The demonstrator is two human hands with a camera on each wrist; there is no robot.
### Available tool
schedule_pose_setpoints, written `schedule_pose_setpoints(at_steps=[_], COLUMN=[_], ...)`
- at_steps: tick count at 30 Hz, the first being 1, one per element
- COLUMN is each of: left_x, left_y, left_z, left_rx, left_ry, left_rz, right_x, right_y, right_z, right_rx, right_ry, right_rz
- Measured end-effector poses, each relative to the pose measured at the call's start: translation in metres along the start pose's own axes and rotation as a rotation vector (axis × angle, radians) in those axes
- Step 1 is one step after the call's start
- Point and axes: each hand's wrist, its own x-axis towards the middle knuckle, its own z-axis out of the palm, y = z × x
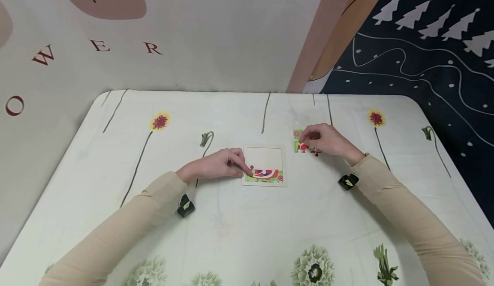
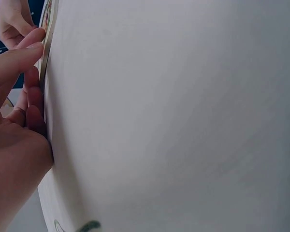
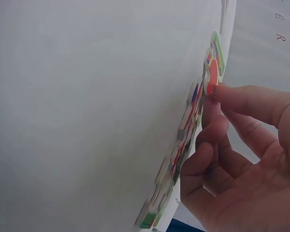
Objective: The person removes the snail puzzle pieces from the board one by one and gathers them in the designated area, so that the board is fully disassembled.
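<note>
A square puzzle board [image 1: 264, 185] with a pale frame lies flat on the table. Along its lower edge sit joined puzzle pieces [image 1: 266, 175] in red, blue and green; the upper part shows bare backing. My left hand [image 1: 218, 164] is at the board's left side, its extended index fingertip touching the pieces and its thumb by the frame. Right of the board, my right hand [image 1: 328, 139] pinches a puzzle piece [image 3: 213, 72] between thumb and index finger. More colourful pieces [image 1: 297, 142] lie together beneath that hand, partly hidden by it.
A white tablecloth [image 1: 231, 226] printed with flowers and stems covers the table. Behind it hangs a pale cloth with letters [image 1: 153, 48], and a dark cloth with white trees [image 1: 417, 13] hangs at the right. Each wrist wears a small black device [image 1: 186, 206].
</note>
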Motion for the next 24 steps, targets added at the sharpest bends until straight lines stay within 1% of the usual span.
schedule_pose_setpoints(at_steps=[15, 24], left_x=[0.0002, 0.0], left_y=[-0.0002, 0.0008], left_z=[0.0005, 0.001], left_rx=[0.0, -0.018], left_ry=[0.001, 0.007], left_rz=[-0.005, -0.014], right_x=[0.0002, 0.0012], right_y=[-0.0033, 0.0003], right_z=[-0.0024, -0.001], right_rx=[-0.02, -0.026], right_ry=[-0.028, -0.013], right_rz=[0.002, 0.009])
